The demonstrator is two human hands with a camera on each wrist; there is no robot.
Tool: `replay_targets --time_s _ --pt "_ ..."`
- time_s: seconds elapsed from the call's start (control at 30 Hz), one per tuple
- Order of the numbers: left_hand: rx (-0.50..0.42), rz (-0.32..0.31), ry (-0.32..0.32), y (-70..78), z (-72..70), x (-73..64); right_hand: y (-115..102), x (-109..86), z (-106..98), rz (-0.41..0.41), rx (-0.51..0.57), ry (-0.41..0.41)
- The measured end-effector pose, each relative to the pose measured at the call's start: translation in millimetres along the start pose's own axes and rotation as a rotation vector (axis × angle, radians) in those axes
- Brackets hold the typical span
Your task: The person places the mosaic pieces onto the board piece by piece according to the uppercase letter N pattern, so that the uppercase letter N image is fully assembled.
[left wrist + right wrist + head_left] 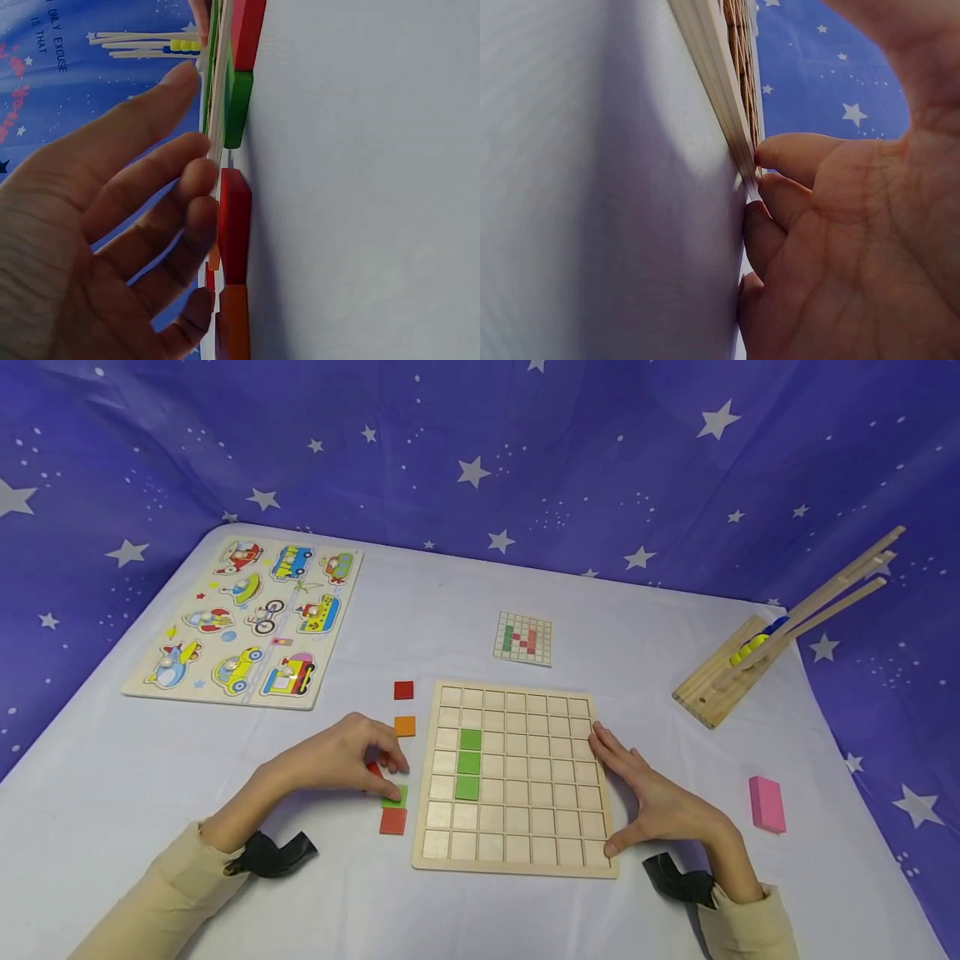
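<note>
My left hand (341, 764) is over a column of small square tiles, thumb tip at a green tile (397, 800) and fingers loosely bent. In the left wrist view that green tile (238, 109) lies flat, between a light red tile (247, 34) and a darker red one (236, 225). Part of the darker red tile is hidden by the hand in the head view. A wooden grid board (517, 852) holds three green tiles (468, 762) stacked in its second column. Along the board's right edge rests my right hand (663, 802), thumb and fingers spread; its fingertips touch the rim (727, 112).
Farther up the column lie an orange tile (405, 727) and a red tile (403, 690). Behind the board is a pattern card (522, 639). A vehicle puzzle (202, 685) occupies the back left. On the right stand a rod-and-bead wooden frame (712, 693) and a pink block (767, 804).
</note>
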State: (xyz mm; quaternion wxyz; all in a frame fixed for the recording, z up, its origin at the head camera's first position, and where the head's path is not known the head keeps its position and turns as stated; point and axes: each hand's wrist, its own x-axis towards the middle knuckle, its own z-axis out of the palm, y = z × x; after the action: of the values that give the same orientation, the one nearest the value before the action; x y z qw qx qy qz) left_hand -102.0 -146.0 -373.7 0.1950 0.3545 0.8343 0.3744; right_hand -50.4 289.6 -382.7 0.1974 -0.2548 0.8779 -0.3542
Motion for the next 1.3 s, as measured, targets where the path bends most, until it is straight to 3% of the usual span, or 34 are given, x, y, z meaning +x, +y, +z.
replay_targets --time_s 0.37,0.5,0.7,1.0,1.17,1.3 --pt "0.033 0.031 -0.084 3.7 3.8 -0.5 -1.0 0.0 -0.5 0.002 -0.006 0.001" --pt "0.02 0.055 -0.082 4.8 4.5 -0.6 -0.9 0.2 -0.8 -0.001 -0.011 0.002" --pt "-0.008 0.044 -0.093 5.2 5.5 -0.7 -0.3 0.1 -0.5 -0.001 -0.013 0.005" --pt "0.028 0.073 -0.129 9.2 6.1 -1.3 -1.1 0.1 0.2 -0.021 -0.016 0.014" --pt "0.014 0.089 -0.115 10.4 6.5 -1.8 -0.6 0.3 0.5 -0.024 -0.023 0.014" --pt "-0.022 0.052 -0.085 9.9 6.0 -1.7 -0.6 0.3 -0.1 -0.002 -0.017 0.005"
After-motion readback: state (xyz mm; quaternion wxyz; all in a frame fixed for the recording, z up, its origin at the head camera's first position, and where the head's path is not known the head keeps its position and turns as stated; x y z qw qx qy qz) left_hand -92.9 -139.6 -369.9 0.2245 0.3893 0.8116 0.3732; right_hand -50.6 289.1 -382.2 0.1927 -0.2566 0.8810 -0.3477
